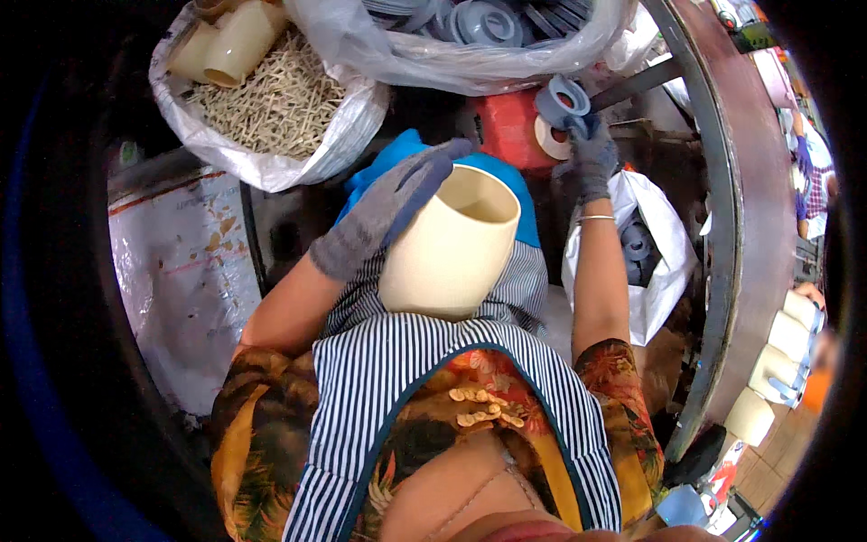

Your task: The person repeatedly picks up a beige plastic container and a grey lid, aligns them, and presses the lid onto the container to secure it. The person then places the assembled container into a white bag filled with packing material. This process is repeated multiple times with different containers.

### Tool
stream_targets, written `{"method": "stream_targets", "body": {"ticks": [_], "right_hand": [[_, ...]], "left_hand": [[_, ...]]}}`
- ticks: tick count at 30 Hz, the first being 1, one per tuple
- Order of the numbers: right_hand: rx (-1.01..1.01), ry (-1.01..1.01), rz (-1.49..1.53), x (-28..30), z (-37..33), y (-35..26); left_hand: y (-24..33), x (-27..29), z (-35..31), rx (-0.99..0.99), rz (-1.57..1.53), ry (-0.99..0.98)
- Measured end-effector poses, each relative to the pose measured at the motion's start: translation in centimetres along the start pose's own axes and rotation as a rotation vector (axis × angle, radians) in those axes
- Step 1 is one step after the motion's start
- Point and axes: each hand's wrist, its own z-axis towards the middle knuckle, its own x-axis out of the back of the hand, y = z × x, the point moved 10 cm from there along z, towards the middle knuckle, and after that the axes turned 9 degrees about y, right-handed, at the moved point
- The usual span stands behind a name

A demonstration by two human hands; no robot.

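My left hand [384, 212], in a grey and blue glove, grips the rim of a cream plastic cylinder [449, 246] that rests open end up on my striped apron in my lap. My right hand [590, 149], also gloved, is stretched forward and holds a grey plastic ring part [562, 98] above a red block [508, 129]; a white ring [548, 138] lies just under that hand.
A white sack [271, 108] of thin beige sticks and more cream cylinders [228, 43] stands at the upper left. A clear bag [470, 36] of grey ring parts sits ahead. A white bag [655, 248] with dark parts is at my right, beside a curved brown table edge [736, 226]. Another person [811, 172] is at the far right.
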Motion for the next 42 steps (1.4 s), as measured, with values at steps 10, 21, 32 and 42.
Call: {"method": "stream_targets", "body": {"ticks": [10, 21, 32, 42], "right_hand": [[-0.430, -0.477, 0.854, 8.9, -7.9, -10.7], [-0.692, -0.770, 0.817, 4.1, -12.8, -12.6], [-0.551, -0.779, 0.810, 4.2, -12.2, -12.5], [-0.565, -0.696, 0.700, 4.4, -12.1, -12.1]], "left_hand": [[-3.3, -0.5, -0.2, -0.050, -0.032, -0.146], [-8.5, -4.1, 0.0, 0.293, -0.540, -0.157], [-8.7, -2.3, 0.3, 0.148, -0.076, -0.120], [-4.9, -2.7, 1.0, 0.265, -0.396, -0.140]]}}
